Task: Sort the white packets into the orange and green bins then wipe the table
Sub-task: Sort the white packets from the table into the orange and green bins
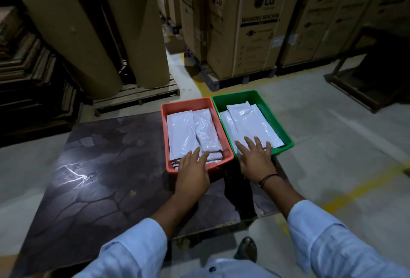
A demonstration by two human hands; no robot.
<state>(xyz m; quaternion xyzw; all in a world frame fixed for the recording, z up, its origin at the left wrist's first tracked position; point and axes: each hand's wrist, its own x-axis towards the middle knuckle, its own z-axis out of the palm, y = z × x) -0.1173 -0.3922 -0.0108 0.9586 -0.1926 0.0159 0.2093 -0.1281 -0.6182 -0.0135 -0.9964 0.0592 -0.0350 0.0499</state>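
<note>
a: where are the white packets [195, 131]?

b: all binned, it seems: some stacked in the orange bin [165, 144], more in the green bin [286, 135], side by side at the dark table [88, 166]'s right edge. none lie loose on the tabletop.

a: and the hands?

b: left hand [193, 171] flat over the orange bin's near rim, right hand [255, 158] on the green bin's, fingers spread, gripping nothing. probably steadying or squaring the bins before wiping. no cloth in view.

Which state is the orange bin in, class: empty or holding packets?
Holding packets. White packets lie flat, side by side, covering the floor of the orange bin; the left hand rests at its near rim.
</note>
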